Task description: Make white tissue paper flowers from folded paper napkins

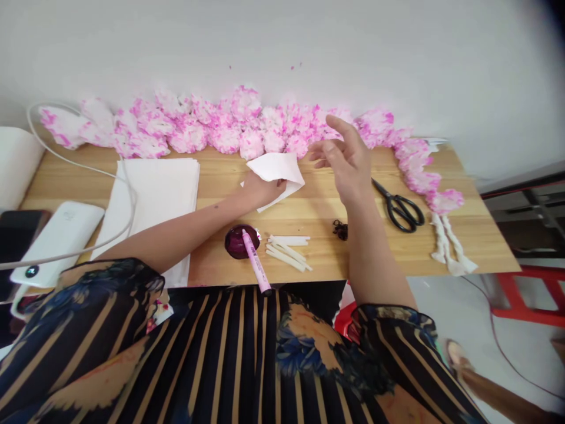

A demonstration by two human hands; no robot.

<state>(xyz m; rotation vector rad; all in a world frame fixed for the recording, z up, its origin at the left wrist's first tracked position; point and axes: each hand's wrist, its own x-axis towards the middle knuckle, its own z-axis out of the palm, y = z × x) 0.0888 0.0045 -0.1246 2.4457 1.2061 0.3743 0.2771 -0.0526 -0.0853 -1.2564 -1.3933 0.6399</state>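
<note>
A folded sheet of thin white paper (278, 167) is in my left hand (262, 191), whose fingers are closed on it and partly hidden beneath it. Just right of the paper my right hand (346, 156) is raised above the table, fingers apart, holding nothing. Below the left hand a pink marker (256, 262) leans across a dark purple round dish (235, 242). Several thin white sticks (289, 253) lie beside it. Black scissors (399, 206) rest right of my right forearm, and a small tangle of dark thread (340, 229) lies just left of it.
Pink-and-white paper flowers (229, 126) line the wall and curve down the right side, with white twisted stems (448, 244). A white paper stack (154, 188) lies left. A white power bank (59, 241), a phone (20, 235) and a looping cable (128, 194) sit further left. A red stool (512, 297) stands right.
</note>
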